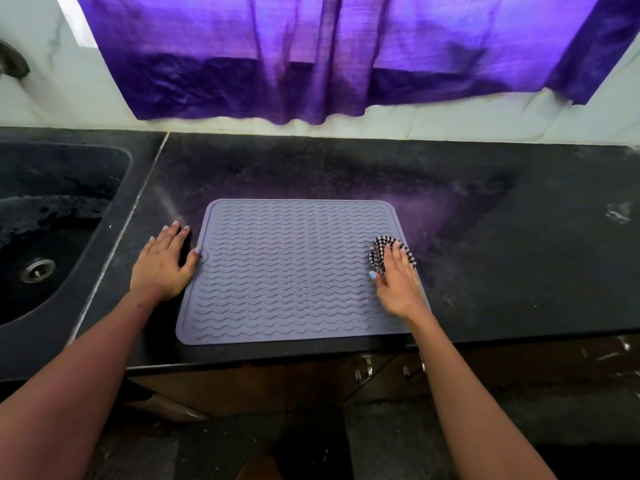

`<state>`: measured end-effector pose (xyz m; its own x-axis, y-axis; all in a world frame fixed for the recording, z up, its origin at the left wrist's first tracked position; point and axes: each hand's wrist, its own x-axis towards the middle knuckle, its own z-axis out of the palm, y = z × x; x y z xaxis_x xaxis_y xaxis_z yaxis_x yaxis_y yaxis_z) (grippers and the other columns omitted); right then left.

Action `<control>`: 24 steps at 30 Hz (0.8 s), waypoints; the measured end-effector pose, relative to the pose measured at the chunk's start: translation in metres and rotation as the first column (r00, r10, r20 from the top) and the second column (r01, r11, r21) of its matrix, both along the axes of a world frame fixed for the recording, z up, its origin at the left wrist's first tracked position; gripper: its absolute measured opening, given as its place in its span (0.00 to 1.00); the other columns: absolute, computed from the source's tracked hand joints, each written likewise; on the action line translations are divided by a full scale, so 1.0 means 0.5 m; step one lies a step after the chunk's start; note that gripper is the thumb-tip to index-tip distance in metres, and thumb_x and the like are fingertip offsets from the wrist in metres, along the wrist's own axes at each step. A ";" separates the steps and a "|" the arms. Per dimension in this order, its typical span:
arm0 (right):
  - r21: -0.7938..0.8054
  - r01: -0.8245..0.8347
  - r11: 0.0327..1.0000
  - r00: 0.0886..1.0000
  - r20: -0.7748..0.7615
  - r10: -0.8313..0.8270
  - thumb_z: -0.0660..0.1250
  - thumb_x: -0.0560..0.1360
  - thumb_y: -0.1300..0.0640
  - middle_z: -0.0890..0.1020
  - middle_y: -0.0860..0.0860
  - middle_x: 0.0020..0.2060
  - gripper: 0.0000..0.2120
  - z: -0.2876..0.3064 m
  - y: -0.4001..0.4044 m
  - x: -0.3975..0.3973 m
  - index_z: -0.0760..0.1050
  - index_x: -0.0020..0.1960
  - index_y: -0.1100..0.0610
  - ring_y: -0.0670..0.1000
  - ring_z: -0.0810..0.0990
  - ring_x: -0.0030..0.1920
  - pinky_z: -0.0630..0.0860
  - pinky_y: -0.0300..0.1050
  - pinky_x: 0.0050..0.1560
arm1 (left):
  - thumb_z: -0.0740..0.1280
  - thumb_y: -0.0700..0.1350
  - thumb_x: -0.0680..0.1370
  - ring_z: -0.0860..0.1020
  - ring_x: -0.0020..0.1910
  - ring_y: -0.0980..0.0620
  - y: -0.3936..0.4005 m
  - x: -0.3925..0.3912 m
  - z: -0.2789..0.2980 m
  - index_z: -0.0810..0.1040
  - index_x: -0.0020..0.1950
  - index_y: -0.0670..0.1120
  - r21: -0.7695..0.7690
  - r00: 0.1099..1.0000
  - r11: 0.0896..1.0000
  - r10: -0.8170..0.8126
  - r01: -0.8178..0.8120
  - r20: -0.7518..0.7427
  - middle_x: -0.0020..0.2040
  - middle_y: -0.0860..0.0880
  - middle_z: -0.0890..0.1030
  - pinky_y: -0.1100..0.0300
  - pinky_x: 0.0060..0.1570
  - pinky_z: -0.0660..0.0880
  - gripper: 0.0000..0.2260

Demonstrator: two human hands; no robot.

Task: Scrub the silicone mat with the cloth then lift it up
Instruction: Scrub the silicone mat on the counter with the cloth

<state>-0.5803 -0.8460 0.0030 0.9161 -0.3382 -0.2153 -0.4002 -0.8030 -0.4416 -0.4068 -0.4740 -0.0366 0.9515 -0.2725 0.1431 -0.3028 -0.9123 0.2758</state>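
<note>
Dark counter [485, 244], sink [52, 209] at left, purple curtain [311, 57] behind.

We see the silicone mat [294, 268] lying flat on the countertop [502, 244], at its front edge. The sink [45, 233] sits left; the curtain [329, 57] hangs behind. Our left hand [164, 263] rests at the mat's left edge, our right hand [398, 282] atop the cloth [384, 251] at its right edge.

Grey wave-ribbed mat [298, 268], black-and-white checked cloth [382, 249], purple curtain [311, 53].
</note>
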 end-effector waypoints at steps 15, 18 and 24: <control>-0.220 0.168 0.961 0.976 0.171 -0.132 0.52 0.81 0.53 0.47 0.53 0.77 0.28 -0.025 0.051 -0.093 0.45 0.76 0.59 0.50 0.46 0.76 0.45 0.45 0.76 | 0.43 0.66 0.71 0.58 0.75 0.45 0.000 0.002 -0.001 0.64 0.74 0.43 -0.007 1.000 1.000 -0.002 0.002 -0.006 0.75 0.42 0.61 0.49 0.74 0.52 0.39; -0.154 0.138 0.978 0.986 0.117 -0.120 0.53 0.80 0.52 0.43 0.53 0.76 0.31 -0.019 0.032 -0.077 0.41 0.76 0.58 0.50 0.43 0.76 0.43 0.45 0.75 | 0.43 0.66 0.71 0.57 0.75 0.45 0.000 0.001 -0.001 0.63 0.74 0.43 0.001 1.000 1.000 -0.001 0.001 -0.003 0.76 0.43 0.61 0.49 0.74 0.52 0.40; 0.293 0.158 0.943 0.978 0.083 -0.189 0.54 0.81 0.55 0.48 0.50 0.77 0.27 0.014 -0.001 -0.059 0.48 0.76 0.56 0.49 0.47 0.76 0.47 0.47 0.75 | 0.43 0.66 0.71 0.58 0.75 0.45 0.000 0.001 -0.003 0.64 0.74 0.43 0.000 1.000 1.000 0.003 -0.003 -0.002 0.75 0.43 0.61 0.49 0.74 0.52 0.40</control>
<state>-0.6098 -0.8466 0.0099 0.8718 -0.4335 -0.2280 -0.4591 -0.5609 -0.6890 -0.4061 -0.4742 -0.0380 0.9525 -0.2697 0.1413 -0.2996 -0.9130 0.2768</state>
